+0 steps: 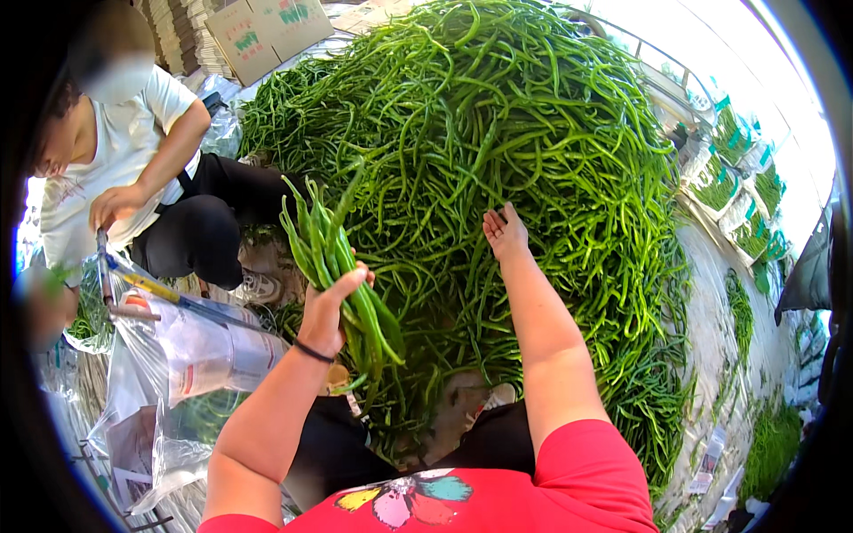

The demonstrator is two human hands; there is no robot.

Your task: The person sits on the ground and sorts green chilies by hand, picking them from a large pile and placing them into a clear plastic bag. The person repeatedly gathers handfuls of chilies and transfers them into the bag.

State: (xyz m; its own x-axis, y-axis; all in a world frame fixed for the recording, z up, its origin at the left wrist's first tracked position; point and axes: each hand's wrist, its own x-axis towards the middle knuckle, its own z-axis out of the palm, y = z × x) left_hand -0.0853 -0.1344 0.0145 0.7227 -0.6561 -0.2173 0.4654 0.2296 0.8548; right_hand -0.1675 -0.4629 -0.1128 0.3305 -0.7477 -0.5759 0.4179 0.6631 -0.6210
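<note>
My left hand point(325, 313), with a dark band at the wrist, is closed around a bunch of long green chili peppers point(322, 238). Their tips point up and away, and the other ends hang below the fist. Over the front of a large heap of the same peppers point(524, 133), my right hand point(506, 233) is stretched out with its fingers apart and nothing in it. Whether its fingertips touch the heap, I cannot tell.
A co-worker in a white shirt point(147, 111) crouches at the left, beside a metal frame holding a clear plastic bag point(191, 355). Cardboard point(267, 35) lies at the back left. Packed bags of peppers point(737, 178) stand at the right. Loose peppers point(739, 311) lie on the pale ground sheet.
</note>
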